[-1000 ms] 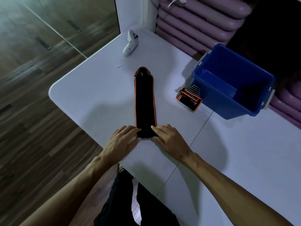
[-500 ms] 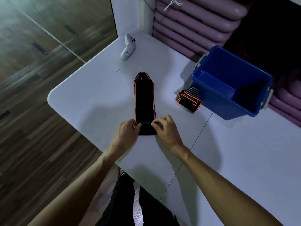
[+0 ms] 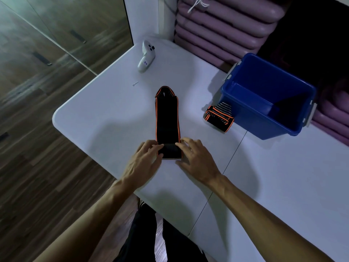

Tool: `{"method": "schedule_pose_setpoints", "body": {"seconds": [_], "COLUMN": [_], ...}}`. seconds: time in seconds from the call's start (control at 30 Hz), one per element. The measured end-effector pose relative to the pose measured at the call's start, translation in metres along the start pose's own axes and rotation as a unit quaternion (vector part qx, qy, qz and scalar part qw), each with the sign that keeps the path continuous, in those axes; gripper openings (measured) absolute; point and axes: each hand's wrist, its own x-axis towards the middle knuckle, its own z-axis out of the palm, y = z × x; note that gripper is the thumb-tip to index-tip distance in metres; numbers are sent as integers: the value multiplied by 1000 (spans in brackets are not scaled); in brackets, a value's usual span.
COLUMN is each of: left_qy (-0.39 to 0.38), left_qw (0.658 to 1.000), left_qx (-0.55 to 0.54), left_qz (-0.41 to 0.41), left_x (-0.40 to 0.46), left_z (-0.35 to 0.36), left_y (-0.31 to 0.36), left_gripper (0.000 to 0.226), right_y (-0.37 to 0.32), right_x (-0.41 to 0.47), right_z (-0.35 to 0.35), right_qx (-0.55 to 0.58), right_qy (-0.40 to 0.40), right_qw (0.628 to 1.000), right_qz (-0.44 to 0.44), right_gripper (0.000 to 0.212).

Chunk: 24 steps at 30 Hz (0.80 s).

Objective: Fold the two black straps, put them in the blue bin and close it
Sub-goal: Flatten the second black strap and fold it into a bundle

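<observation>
A long black strap with orange edges (image 3: 167, 118) lies flat on the white table, pointing away from me. Its near end is turned over into a short fold. My left hand (image 3: 144, 161) presses that fold from the left with straight fingers, and my right hand (image 3: 196, 159) presses it from the right the same way. A second strap (image 3: 219, 117), folded into a small bundle, lies against the near left side of the blue bin (image 3: 251, 123). The bin stands open at the right with no lid in view.
A white handheld controller (image 3: 146, 56) lies at the table's far edge, with a small screw (image 3: 135, 83) nearer to me. Purple cushions (image 3: 217, 27) are stacked behind the table. The table's left edge (image 3: 56, 118) drops to a wooden floor.
Both hands have turned the strap's near end over away from me, making a short fold. Their fingers have gone from pinching the end to pressing flat on it.
</observation>
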Motion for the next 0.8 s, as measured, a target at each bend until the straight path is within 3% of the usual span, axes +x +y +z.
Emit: {"method": "schedule_pose_setpoints", "body": {"seconds": [0.1,0.33,0.4,0.5,0.67,0.8], "left_qy": [-52,-65,-73,-88,-165,-165], "left_qw": [998,997,997,994,975,981], "left_qx": [32,7,-28,-58,-93,-62], "left_qz": [3,38,22,-21,-116,-84], "left_x": [-3,10,15,25,51,76], "left_z": [-3,-12,-14,-14,-19,-30], "left_y": [-3,-11,-15,-16,-20,-28], "left_gripper": [53,51,42,41,39,31], "right_y": [-6,-5,-5,-2,-1,-2], "right_x": [5,9,12,20,34,39], "right_z": [3,-1,-5,-9,-18,-22], "right_qx": [-8,9,58,110,166,200], "right_qy": [34,27,4,-22,-31,-22], "right_qw": [999,1000,998,993,983,975], "right_qz": [-7,-4,15,37,74,92], "right_gripper": [50,48,52,40,34,32]}}
